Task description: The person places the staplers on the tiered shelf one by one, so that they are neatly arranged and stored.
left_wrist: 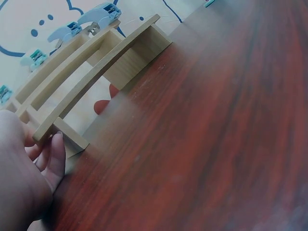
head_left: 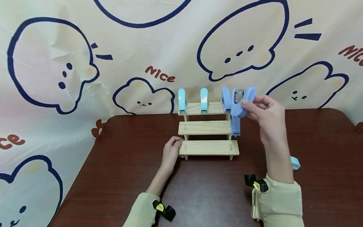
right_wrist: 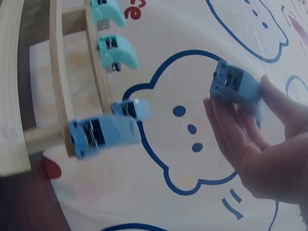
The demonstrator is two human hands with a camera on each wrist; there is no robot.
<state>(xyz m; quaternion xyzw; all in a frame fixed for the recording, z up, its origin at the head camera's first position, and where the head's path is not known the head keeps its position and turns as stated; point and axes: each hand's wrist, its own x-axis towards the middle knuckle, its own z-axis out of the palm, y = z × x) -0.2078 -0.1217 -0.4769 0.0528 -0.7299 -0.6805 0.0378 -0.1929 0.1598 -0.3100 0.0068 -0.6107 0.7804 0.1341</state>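
Observation:
A three-tier wooden rack (head_left: 209, 148) stands on the table. My left hand (head_left: 171, 152) grips the left end of its lowest shelf; the left wrist view shows the thumb under the board (left_wrist: 67, 108). My right hand (head_left: 270, 119) pinches a blue mini stapler (right_wrist: 236, 84) between thumb and fingers, raised beside the rack's right end. Two teal staplers (head_left: 204, 100) and a blue stapler (head_left: 225, 100) stand on the top shelf. Another blue stapler (head_left: 235, 126) stands at the right end of the middle shelf. The lowest shelf is bare.
A teal object (head_left: 295, 163) lies on the dark wooden table (head_left: 212, 202), partly hidden behind my right forearm. A cartoon-printed cloth (head_left: 154, 53) hangs behind the table, close to the rack's back. Each sleeve carries a black strap-on mount (head_left: 167, 212).

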